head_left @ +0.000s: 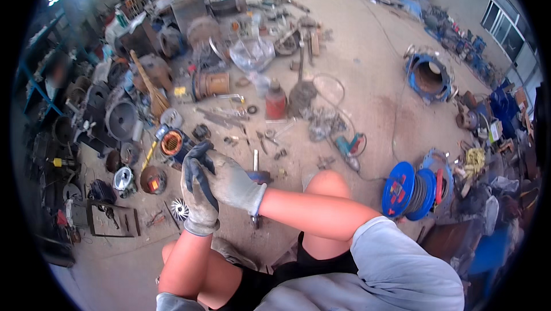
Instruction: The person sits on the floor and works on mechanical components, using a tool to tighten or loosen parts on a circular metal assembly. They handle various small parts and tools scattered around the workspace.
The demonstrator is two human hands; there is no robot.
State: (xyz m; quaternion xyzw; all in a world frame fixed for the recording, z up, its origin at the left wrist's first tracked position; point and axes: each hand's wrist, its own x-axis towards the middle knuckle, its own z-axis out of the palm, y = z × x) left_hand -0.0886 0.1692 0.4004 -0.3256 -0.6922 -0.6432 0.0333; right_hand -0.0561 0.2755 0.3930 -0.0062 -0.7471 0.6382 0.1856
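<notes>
My left hand (200, 202) and my right hand (232, 183), both in pale knitted work gloves with dark coated fingers, are pressed together in front of my knees. They clasp each other, and the overlap hides some fingers. No tool or part shows between them. Just beyond and below the right hand is a metal shaft (255, 159) with a dark round body, partly covered by that hand and forearm. Left of the hands lies an opened motor housing (172, 143) with copper windings. Near my left wrist, a white finned fan wheel (179, 209) rests on the floor.
Hand tools, including pliers (262, 142), lie ahead, near a red bottle jack (276, 101). A green power tool (349, 146) and a blue cable reel (399, 189) are at the right. Machine parts crowd the left, with a metal frame (138, 222) nearby. A blue ring-shaped casing (412, 76) stands far right.
</notes>
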